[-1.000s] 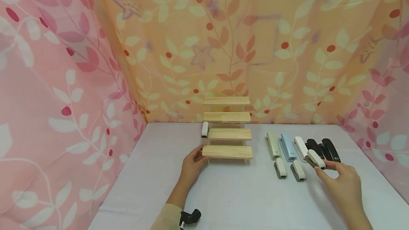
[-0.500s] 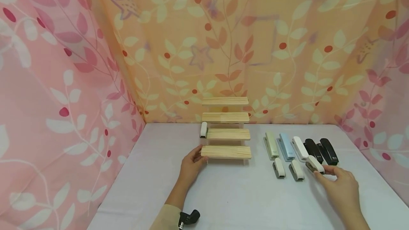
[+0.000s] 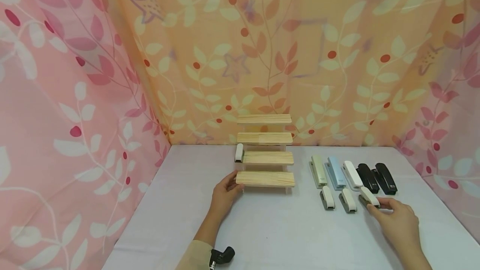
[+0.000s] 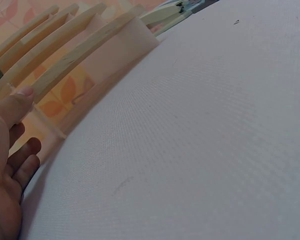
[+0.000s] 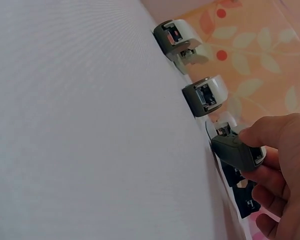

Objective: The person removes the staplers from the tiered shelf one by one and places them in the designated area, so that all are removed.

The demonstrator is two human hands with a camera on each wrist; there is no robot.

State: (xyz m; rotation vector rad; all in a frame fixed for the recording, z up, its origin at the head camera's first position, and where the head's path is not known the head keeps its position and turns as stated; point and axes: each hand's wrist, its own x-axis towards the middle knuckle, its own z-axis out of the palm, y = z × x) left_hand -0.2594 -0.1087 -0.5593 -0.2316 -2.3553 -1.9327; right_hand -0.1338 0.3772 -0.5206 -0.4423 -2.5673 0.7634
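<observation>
My left hand (image 3: 224, 196) grips the left end of the lowest step of a four-tier wooden display rack (image 3: 265, 179). The thumb (image 4: 21, 102) lies against that board's end in the left wrist view. On the second tier up, at its left end, stands a small white stapler (image 3: 239, 152). Over on the right, my right hand (image 3: 398, 222) pinches another small stapler (image 5: 236, 152), white on top with a dark grey base, between thumb and fingers. It is low over the table, slightly tilted, in line with two matching small staplers (image 3: 327, 198) (image 3: 348, 201) to its left.
Behind the small staplers lies a row of larger ones: pale green (image 3: 318, 172), light blue (image 3: 336, 173), white (image 3: 353, 175) and two black (image 3: 386, 178). A white cloth (image 3: 281, 232) covers the table. Patterned fabric walls (image 3: 210, 53) close off the back and sides.
My right hand has moved the small stapler down and toward me, away from the black staplers, close to the table beside the other small ones. My left hand stays at the rack.
</observation>
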